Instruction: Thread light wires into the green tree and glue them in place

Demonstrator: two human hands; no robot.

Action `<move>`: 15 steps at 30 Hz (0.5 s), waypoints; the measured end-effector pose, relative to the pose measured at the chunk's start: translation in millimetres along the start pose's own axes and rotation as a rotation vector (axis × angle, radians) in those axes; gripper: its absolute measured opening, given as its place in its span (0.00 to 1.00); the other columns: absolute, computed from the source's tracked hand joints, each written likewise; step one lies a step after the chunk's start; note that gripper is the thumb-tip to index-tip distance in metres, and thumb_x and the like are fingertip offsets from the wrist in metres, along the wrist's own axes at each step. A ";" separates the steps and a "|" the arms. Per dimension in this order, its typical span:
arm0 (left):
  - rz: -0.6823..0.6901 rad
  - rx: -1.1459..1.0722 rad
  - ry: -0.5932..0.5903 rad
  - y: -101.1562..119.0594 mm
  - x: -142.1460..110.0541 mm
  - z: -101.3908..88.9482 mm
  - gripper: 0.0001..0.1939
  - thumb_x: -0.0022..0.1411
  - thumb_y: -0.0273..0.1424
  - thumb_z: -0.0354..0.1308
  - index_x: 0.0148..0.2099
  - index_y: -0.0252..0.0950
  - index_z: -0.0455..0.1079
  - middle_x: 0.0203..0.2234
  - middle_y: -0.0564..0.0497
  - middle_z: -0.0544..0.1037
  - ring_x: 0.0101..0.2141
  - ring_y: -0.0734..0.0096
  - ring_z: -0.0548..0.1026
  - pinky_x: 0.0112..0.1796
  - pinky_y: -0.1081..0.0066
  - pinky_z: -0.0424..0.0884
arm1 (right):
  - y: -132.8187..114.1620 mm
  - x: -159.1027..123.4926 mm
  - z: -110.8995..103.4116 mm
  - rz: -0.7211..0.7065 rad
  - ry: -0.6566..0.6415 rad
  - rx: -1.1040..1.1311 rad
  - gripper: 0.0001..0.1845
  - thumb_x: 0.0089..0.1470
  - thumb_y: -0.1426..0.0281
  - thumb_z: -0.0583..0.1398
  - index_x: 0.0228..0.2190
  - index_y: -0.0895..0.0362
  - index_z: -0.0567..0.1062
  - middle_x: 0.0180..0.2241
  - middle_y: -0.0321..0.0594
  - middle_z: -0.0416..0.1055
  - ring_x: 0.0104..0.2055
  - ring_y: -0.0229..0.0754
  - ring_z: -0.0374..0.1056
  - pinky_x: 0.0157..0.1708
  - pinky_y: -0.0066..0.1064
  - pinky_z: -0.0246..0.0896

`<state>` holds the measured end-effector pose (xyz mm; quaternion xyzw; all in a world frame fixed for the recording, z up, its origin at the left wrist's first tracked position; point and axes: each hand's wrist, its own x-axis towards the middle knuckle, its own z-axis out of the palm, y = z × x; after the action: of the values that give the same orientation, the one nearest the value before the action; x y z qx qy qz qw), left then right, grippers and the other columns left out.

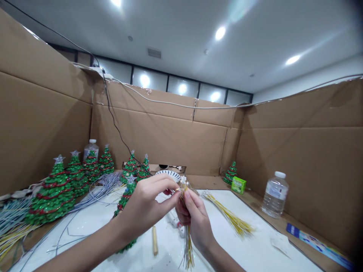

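- Holding, lower centre of the frame: right hand, fingers curled closed around a bundle of yellow wires, white tips up, loose ends hanging down.
- Left hand, same place: thumb and forefinger pinched narrow at the bundle's upper end; the exact piece between them too small to tell.
- Second yellow bundle, right of the hands, lying on the white tabletop, pale tips toward the centre.
- Wooden stick, lower centre, on the tabletop.
- Christmas tree figures, green with red garlands: several at left, two left of centre, one partly behind the left hand; a smaller one at right.
- Loose pale wires, left, beside the figures.
- Plate with striped rim, centre, behind the hands.
- Green box, right of centre, near the smaller tree.
- Clear bottle, white cap, upright, at right; another behind the left trees.
- Blue strip, lower right.
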<state>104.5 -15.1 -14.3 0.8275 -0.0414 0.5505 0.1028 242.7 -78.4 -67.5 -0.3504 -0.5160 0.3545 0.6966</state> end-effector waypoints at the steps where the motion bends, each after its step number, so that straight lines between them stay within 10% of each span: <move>1: 0.003 0.004 0.003 0.1 0.3 -0.8 0.05 0.60 0.20 0.58 0.34 0.32 0.72 0.28 0.51 0.76 0.30 0.77 0.73 0.31 0.77 0.69 | 0.0 0.2 -0.3 0.000 0.001 0.001 0.24 0.56 0.49 0.58 0.26 0.57 0.63 0.18 0.25 0.47 0.18 0.27 0.39 0.15 0.22 0.33; 15: 0.007 0.169 0.111 10.5 5.3 -32.0 0.06 0.58 0.23 0.63 0.39 0.36 0.74 0.33 0.51 0.80 0.33 0.72 0.77 0.36 0.71 0.74 | -0.3 1.4 -0.3 0.027 0.027 -0.097 0.25 0.56 0.47 0.56 0.27 0.57 0.63 0.17 0.24 0.46 0.17 0.27 0.40 0.15 0.21 0.38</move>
<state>75.8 -18.2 3.8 0.8013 0.0083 0.5973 0.0328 243.3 -77.4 -66.6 -0.3954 -0.5183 0.3339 0.6808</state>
